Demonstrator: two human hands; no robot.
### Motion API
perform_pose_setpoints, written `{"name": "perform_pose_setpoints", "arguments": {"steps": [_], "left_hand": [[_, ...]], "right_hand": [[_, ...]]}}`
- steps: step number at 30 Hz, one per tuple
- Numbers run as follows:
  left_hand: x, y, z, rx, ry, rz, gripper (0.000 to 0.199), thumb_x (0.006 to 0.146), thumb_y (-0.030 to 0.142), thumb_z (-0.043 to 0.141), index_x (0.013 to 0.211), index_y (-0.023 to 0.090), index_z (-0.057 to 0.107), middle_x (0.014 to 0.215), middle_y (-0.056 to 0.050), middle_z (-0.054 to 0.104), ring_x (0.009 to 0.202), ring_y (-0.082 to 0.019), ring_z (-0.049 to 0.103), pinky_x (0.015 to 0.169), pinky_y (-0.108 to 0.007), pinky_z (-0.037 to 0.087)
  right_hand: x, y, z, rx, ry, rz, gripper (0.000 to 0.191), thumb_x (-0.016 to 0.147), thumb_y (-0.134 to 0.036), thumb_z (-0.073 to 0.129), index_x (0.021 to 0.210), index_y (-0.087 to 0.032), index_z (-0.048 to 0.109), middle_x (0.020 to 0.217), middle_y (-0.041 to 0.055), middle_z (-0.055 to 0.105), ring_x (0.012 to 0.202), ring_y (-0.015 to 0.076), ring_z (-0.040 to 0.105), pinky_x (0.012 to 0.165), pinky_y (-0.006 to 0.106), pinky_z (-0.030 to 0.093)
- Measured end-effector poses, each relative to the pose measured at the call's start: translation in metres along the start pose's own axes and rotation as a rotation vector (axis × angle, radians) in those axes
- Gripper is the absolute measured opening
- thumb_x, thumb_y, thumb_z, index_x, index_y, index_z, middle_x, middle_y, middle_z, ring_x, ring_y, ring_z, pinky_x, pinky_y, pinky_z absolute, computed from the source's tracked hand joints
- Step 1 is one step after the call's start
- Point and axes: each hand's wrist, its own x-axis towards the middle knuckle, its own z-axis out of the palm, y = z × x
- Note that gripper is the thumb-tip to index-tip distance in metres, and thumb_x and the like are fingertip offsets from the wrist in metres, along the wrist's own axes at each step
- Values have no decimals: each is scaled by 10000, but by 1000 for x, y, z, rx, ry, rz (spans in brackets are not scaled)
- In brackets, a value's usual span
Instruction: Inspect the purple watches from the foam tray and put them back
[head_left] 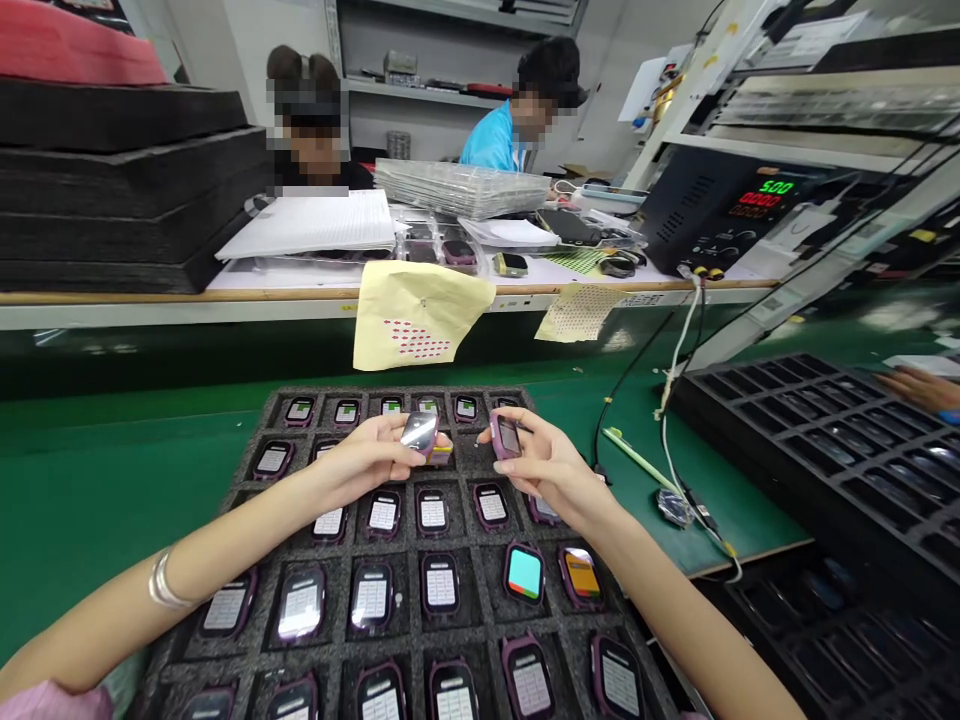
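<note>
My left hand (379,447) is closed on a strapless smartwatch (420,432), whose dark screen catches the light. Under it, a small yellow-orange patch shows by my fingertips; I cannot make out what it is. Pinched between the thumb and fingers of my right hand (544,455) is a second strapless smartwatch (505,437), tilted, with a purple case. Both hands hover over a dark foam tray (465,535), whose compartments hold several purple smartwatches. Most of their screens show a white grid. One lit watch (524,574) is turquoise, and another (580,576) is orange.
A green bench (112,430) lies beneath the tray. To the right are cables (686,350), a pale green stick (637,455) and another watch tray (825,440), with a co-worker's hand (919,388) beside it. Behind stand a power supply (720,215), black foam stacks (112,190) and two people.
</note>
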Motion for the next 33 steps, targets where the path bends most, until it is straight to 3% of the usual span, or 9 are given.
{"name": "perform_pose_setpoints", "arguments": {"steps": [4,7,11,17,21,25,30,33], "left_hand": [[-6,-1,-5,-77,-48,-40,308,658,46,613,958,110,649,973,-108,666,686,-143,617,478,-170,418],[-9,-3,-9,-200,-115,-87,426,669,80,559,1090,129,607,1012,-115,673,857,-252,678,689,-267,510],[-11,-5,-10,-306,-184,-86,425,725,110,540,1148,144,567,1049,-118,675,1037,-333,629,897,-400,470],[-15,-2,1,-189,-86,-1,346,875,216,560,1213,154,527,1186,-175,621,967,-300,663,832,-399,514],[-16,-4,4,-92,-33,51,334,892,286,583,1195,153,540,1099,-164,654,859,-259,689,712,-329,555],[-17,-8,5,4,14,107,365,829,215,666,1169,171,539,975,-98,657,783,-210,685,655,-270,552],[-22,-8,8,4,27,123,619,738,73,698,1275,230,433,996,-71,630,892,-245,672,781,-340,542],[-23,-6,8,-73,15,112,569,769,55,592,1288,206,415,1011,-93,643,974,-275,652,899,-421,496]], "right_hand": [[5,-3,9,21,-59,17,531,666,-137,749,1153,-225,557,1082,96,620,533,92,465,382,195,341],[10,-4,14,57,-76,3,444,722,-175,697,1145,-226,571,1081,94,620,592,127,526,385,202,386],[15,-3,20,66,-43,-37,358,825,-250,632,1178,-227,579,961,76,628,584,131,537,396,203,409],[15,1,24,12,-6,-70,363,837,-316,623,1192,-242,600,988,86,644,538,125,529,390,224,406],[14,3,24,-1,0,-63,363,834,-332,627,1180,-227,608,949,91,659,521,132,522,387,235,397],[13,4,24,3,-5,-59,343,830,-334,629,1156,-228,621,965,95,666,493,120,505,379,234,377],[11,5,26,0,12,-55,338,834,-322,633,1159,-227,621,947,87,662,496,118,526,383,225,382],[11,6,26,-14,14,-60,357,831,-320,638,1175,-227,611,977,95,661,513,127,548,378,225,395]]}}
